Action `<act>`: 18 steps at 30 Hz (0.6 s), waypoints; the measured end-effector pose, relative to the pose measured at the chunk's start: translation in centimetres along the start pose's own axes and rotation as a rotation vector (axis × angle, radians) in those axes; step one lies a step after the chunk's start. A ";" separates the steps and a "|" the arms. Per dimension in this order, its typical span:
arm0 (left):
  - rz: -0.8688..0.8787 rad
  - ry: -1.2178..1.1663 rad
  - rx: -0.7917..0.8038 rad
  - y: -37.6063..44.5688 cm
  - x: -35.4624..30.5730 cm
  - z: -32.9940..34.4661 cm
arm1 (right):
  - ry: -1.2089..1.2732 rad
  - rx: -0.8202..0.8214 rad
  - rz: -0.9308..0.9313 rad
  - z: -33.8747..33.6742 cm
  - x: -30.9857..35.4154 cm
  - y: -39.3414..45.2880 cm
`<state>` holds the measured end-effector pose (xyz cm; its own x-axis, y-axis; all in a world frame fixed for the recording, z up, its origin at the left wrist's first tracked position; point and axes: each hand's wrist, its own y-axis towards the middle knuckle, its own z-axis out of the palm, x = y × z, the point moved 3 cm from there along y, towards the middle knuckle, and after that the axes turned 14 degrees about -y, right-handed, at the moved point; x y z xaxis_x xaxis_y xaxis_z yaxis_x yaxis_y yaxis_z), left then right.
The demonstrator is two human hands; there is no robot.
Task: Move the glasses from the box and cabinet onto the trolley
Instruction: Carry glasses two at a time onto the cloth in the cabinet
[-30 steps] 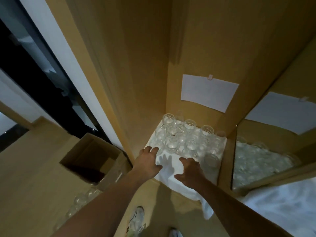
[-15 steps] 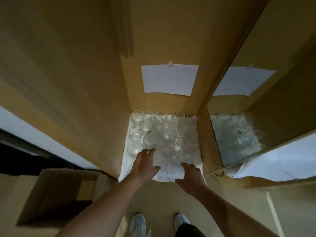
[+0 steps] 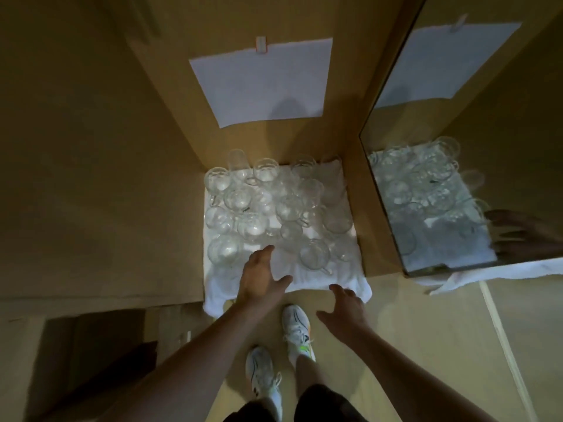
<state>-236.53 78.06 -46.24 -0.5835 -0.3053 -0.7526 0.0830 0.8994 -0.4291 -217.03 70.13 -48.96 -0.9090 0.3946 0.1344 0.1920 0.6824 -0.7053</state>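
Many glasses (image 3: 268, 205) crowded on white cloth (image 3: 304, 277) in cabinet (image 3: 122, 147). Left hand (image 3: 259, 278) spread wide over cloth's front edge. Right hand (image 3: 344, 312) open, empty, just off that edge.

This looks like a storage corner of a hospitality or catering venue, though the exact kind of place cannot be told. A tall wooden cabinet (image 3: 122, 147) stands open at floor level, its bottom lined with a white cloth (image 3: 320, 275) crowded with clear glasses (image 3: 274, 208), far more than a household keeps. A white paper sheet (image 3: 265, 83) is taped to the back panel like an inventory list. A mirrored panel (image 3: 457, 178) flanks it, and an open cardboard box (image 3: 91, 345) sits on the pale wooden floor (image 3: 426, 330).
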 end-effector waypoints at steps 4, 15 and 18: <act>-0.040 -0.056 -0.040 2.9 1.6 2.2 | 0.084 0.036 0.039 0.7 -0.6 3.8; -0.046 -0.052 -0.100 11.8 6.0 7.0 | 0.266 0.035 0.146 3.4 -1.7 13.2; -0.019 -0.010 -0.074 13.4 7.1 7.6 | 0.311 0.052 0.163 4.4 -1.8 14.7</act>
<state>-233.46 85.56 -61.16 -0.5764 -0.3255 -0.7495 0.0116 0.9139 -0.4058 -214.21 76.73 -62.66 -0.7106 0.6693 0.2171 0.2986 0.5662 -0.7683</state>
